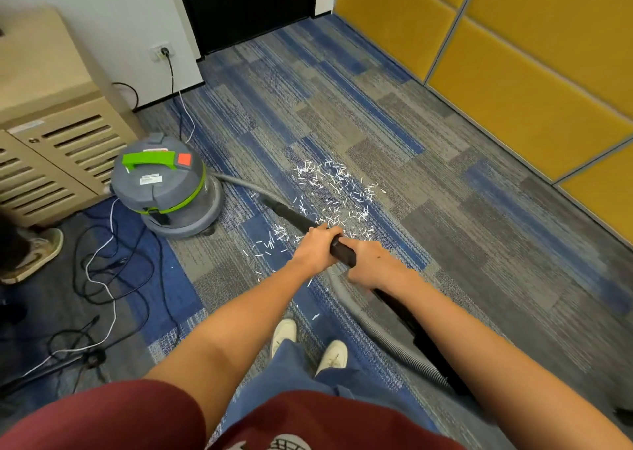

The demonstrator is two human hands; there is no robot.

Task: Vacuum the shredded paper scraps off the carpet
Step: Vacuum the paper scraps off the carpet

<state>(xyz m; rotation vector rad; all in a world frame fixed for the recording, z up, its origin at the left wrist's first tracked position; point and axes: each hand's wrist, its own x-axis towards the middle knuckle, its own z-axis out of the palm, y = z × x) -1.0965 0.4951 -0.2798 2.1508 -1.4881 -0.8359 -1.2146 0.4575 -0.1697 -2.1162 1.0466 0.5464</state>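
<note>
Bare forearms [239,326], left hand [317,248] and right hand [375,265] in curled grip round smooth black tube [343,252]

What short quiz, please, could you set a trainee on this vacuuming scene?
1. True or false: the left hand and the right hand both grip the black wand.
2. What colour is the handle on the vacuum canister? A red, B green, C yellow.
3. On which side of the paper scraps does the vacuum canister stand, the person's left or right?

Key: 1 true; 2 B; 3 left.
</note>
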